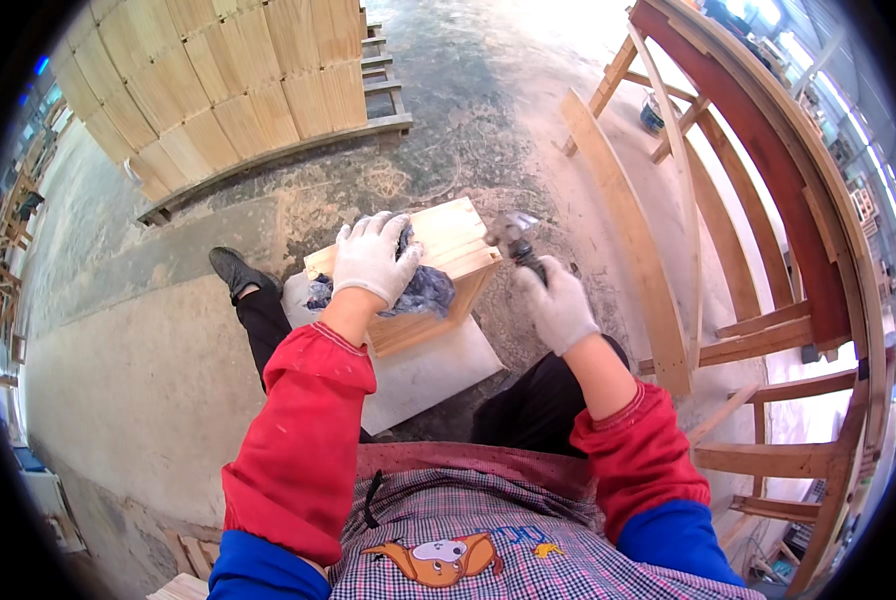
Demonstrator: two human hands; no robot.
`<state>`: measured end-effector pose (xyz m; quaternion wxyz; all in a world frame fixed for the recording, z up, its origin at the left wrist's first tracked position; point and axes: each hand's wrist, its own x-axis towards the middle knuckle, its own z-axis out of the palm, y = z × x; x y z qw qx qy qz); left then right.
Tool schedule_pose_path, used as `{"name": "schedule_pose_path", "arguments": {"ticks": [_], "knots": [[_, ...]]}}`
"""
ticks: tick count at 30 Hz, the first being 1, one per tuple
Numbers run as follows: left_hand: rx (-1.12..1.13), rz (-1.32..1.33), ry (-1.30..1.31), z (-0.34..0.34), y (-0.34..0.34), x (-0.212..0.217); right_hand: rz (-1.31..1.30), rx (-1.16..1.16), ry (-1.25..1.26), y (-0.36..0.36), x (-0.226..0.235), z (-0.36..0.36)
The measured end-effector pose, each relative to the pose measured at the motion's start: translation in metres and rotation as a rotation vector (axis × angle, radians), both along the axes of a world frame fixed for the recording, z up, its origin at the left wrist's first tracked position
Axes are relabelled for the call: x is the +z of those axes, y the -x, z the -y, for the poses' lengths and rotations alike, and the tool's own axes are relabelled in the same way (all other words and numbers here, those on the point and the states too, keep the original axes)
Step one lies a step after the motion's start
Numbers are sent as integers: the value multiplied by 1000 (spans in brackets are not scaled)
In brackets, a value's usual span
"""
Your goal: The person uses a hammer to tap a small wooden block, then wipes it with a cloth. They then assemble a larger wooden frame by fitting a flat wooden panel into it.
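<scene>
- The left hand [371, 258], gloved in white, presses a crumpled dark blue bag [423, 291] onto the small wooden box [448, 245], its fingers spread over the bag rather than clenched.
- The right hand [558, 305], also gloved, is closed round the handle of a hammer [515, 240], whose head hangs just beside the box's upper right corner.
- The box sits on a pale slab [430, 372] in front of the person's knees; it looks stiff, light and easy to steady from above.
- The bag appears soft and slippery, so it likely shifts unless pinned.
- Count: one box, one bag, one hammer, two gloves.
- A stack of wooden panels [223, 85] stands well apart.
</scene>
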<state>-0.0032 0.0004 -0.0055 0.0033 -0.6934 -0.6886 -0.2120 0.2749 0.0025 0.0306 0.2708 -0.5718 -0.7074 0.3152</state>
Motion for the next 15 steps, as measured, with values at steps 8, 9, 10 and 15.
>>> {"name": "schedule_pose_path", "arguments": {"ticks": [8,9,10,15], "knots": [[21,16,53,-2,3,4,-206,-4,-99,5,56,30],[12,12,30,-2,3,3,-75,10,-114,2,39,27],[-5,7,6,-2,1,3,56,15,-129,-3,7,20],[-2,-24,4,3,4,0,-43,3,-153,-4,-11,7]]}}
